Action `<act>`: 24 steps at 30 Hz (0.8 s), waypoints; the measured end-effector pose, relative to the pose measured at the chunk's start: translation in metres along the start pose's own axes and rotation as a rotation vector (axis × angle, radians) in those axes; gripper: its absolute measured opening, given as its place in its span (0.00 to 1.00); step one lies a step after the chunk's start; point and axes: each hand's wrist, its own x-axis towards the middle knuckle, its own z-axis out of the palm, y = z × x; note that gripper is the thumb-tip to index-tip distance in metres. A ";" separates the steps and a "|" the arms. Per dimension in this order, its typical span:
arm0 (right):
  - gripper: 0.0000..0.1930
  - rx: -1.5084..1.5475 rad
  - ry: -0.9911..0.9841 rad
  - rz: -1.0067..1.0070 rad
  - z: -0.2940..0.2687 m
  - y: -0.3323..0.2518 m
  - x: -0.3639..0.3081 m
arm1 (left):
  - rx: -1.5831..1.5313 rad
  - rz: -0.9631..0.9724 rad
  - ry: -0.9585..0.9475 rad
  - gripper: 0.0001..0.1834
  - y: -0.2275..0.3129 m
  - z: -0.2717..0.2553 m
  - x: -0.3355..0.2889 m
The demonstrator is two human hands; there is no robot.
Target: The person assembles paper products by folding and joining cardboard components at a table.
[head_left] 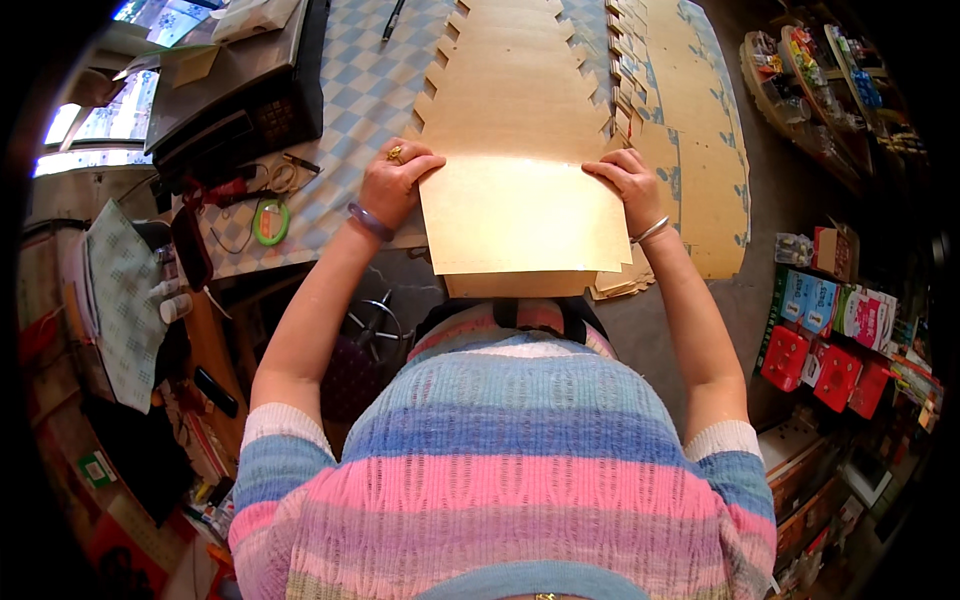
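A long tan sheet of stiff paper or card with notched side edges stretches away from me over the table. Its near part is bright with glare and reaches past the table's front edge toward my lap. My left hand pinches the sheet's left edge between thumb and fingers. On the opposite edge, my right hand grips in the same way. Just below the near end shows another tan layer; how it joins the sheet is hidden. More notched tan sheets lie at the right, partly overlapping.
A blue-and-white checked cloth covers the table. At left stand a dark boxy appliance, a green ring-shaped item and cords. A pen lies at the far side. Shelves of packaged goods and red boxes line the right.
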 end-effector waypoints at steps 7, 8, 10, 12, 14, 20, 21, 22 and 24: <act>0.06 0.118 -0.021 0.123 0.000 0.008 0.005 | -0.111 -0.039 -0.006 0.08 -0.014 0.001 0.002; 0.07 0.128 -0.002 0.153 0.002 0.009 0.005 | -0.167 -0.085 0.006 0.08 -0.013 0.002 0.004; 0.07 0.155 0.029 0.220 0.004 0.011 0.004 | -0.222 -0.128 0.018 0.07 -0.012 0.005 0.008; 0.11 0.165 0.024 0.371 0.003 -0.004 0.013 | -0.324 -0.425 -0.039 0.08 -0.003 0.004 0.012; 0.14 0.169 0.024 0.520 0.007 -0.011 0.023 | -0.286 -0.498 -0.059 0.12 0.000 0.007 0.020; 0.30 -0.259 0.002 0.605 0.029 -0.002 0.022 | 0.165 -0.529 -0.119 0.29 0.012 0.015 0.033; 0.35 -0.261 -0.021 0.590 0.028 -0.008 0.026 | 0.236 -0.553 -0.158 0.33 0.016 0.010 0.038; 0.35 -0.258 -0.007 0.570 0.025 -0.014 0.027 | 0.249 -0.553 -0.138 0.33 0.018 0.009 0.042; 0.37 -0.393 0.064 0.432 0.017 -0.027 0.040 | 0.265 -0.271 -0.163 0.33 0.019 0.002 0.053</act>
